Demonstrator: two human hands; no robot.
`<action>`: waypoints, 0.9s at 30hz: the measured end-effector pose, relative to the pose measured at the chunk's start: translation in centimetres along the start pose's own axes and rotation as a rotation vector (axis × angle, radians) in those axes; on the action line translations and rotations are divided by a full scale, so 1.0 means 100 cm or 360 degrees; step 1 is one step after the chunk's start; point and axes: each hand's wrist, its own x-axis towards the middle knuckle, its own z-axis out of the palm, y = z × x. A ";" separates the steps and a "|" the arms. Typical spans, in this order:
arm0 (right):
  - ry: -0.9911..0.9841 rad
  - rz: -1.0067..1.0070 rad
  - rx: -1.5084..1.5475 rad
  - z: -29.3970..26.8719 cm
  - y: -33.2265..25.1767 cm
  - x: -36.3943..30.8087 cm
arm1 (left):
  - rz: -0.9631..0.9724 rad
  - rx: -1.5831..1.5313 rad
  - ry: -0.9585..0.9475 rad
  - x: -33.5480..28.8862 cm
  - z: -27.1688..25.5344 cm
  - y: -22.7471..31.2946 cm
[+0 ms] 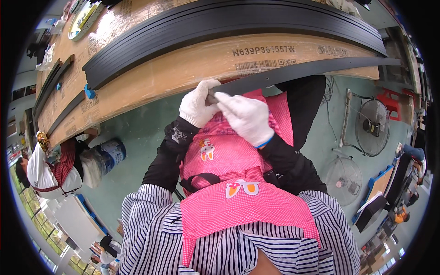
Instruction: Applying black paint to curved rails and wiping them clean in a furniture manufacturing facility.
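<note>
A long, thin dark grey strip (302, 70) runs from my hands out to the right, along the near edge of the cardboard-covered table. In a white glove, my left hand (199, 104) is closed round its near end. My right hand (247, 118), gloved too, is closed with its fingers at that same end, close to the left fingertips. Whatever sits between the right fingers is hidden and slightly blurred. Beyond the strip lies a broad stack of similar dark strips (238, 28) on the table.
Cardboard (169, 75) covers the table. Blue bits (89, 91) and more dark strips (68, 111) lie at its left, where another person (59, 169) works near a blue bucket (112, 150). Two floor fans (372, 126) stand right, by a red stool (389, 103).
</note>
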 end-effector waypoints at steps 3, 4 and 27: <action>0.0437 0.0252 0.0088 -0.031 0.031 0.009 | 0.0061 -0.0108 -0.0029 -0.006 -0.016 -0.011; 0.0503 0.0527 0.0098 -0.044 0.045 0.010 | 0.0123 0.0017 -0.0009 -0.008 -0.022 -0.007; 0.1156 0.1400 0.0914 -0.173 0.091 -0.055 | -0.0388 -0.1204 -0.1464 0.014 -0.006 0.053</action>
